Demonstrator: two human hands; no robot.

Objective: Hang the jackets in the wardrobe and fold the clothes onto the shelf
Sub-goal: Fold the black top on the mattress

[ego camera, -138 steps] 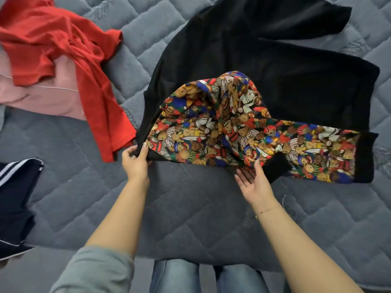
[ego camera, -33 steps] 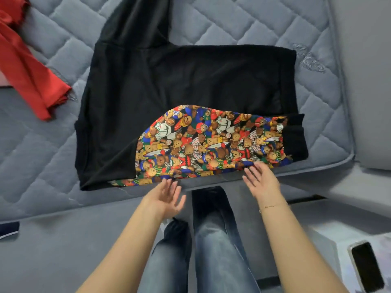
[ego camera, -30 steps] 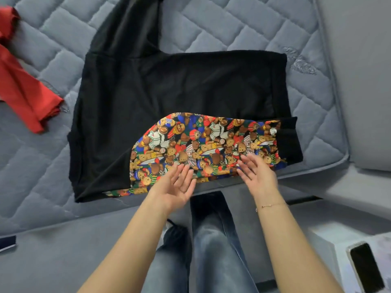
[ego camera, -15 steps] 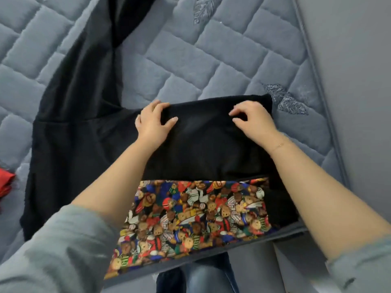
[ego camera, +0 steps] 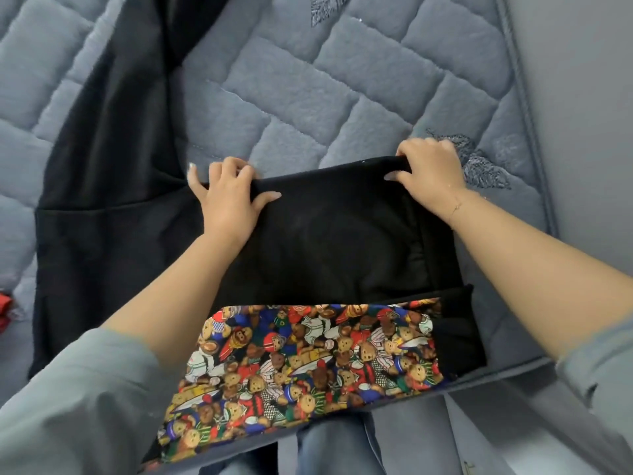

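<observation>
A black garment [ego camera: 329, 241] with a colourful teddy-bear print sleeve [ego camera: 308, 365] lies spread on the grey quilted mattress [ego camera: 308, 94]. The printed sleeve is folded across its near edge. My left hand [ego camera: 227, 197] grips the far edge of the black fabric, fingers curled over it and thumb on top. My right hand [ego camera: 428, 173] grips the same far edge further right, near the corner. The other black sleeve [ego camera: 113, 97] stretches away to the upper left.
A grey padded bed frame [ego camera: 582, 97] runs along the right of the mattress. A scrap of red clothing [ego camera: 4, 303] shows at the left edge. My jeans-clad legs [ego camera: 332, 447] stand against the near edge of the bed.
Both hands left the printed sleeve at the near edge and reached across to the garment's far edge, where they now grip the black fabric. The edge looks slightly raised compared with half a second ago.
</observation>
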